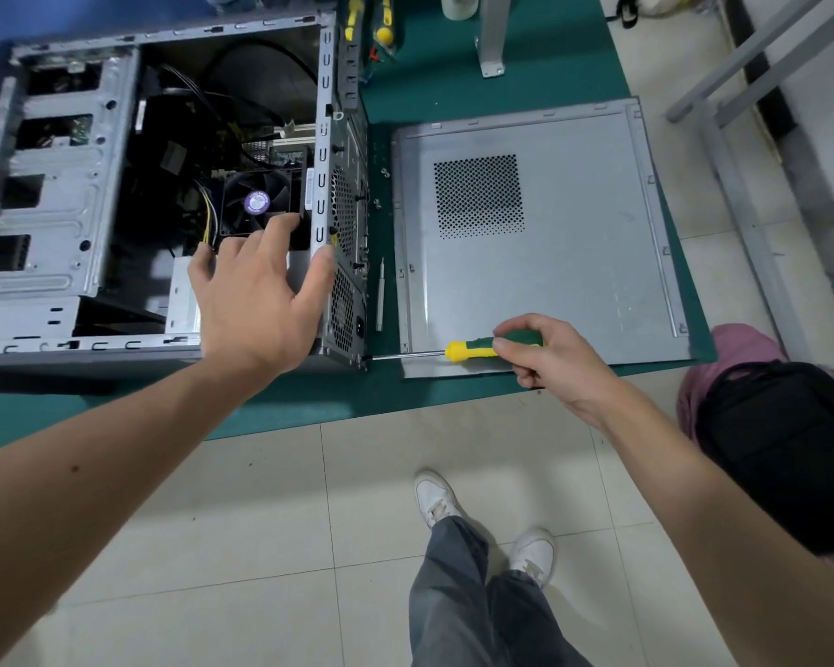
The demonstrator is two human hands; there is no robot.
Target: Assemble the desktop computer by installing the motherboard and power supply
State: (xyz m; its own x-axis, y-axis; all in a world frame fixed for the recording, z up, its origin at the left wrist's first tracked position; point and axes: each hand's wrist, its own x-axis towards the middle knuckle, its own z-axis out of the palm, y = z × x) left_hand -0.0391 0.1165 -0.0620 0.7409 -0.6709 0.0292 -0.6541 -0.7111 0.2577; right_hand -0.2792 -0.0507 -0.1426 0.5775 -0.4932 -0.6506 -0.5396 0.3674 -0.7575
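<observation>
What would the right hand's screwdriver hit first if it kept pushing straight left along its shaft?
The right hand holds the screwdriver, tip pointing left at the computer case's lower rear corner. It would meet that corner, likely a screw there, though the picture is too small to confirm.

Left arm: bare, reaches forward and up from the lower left. Left hand (pixel 256 291): back toward the camera, fingers spread and nearly straight, thumb (pixel 321 276) set out to the right; what the fingertips touch cannot be told. Right arm: bare, enters from the lower right, wrist bent inward. Right hand (pixel 545 358): fingers curled around a tool handle, thumb on top, knuckles pointing left.
</observation>
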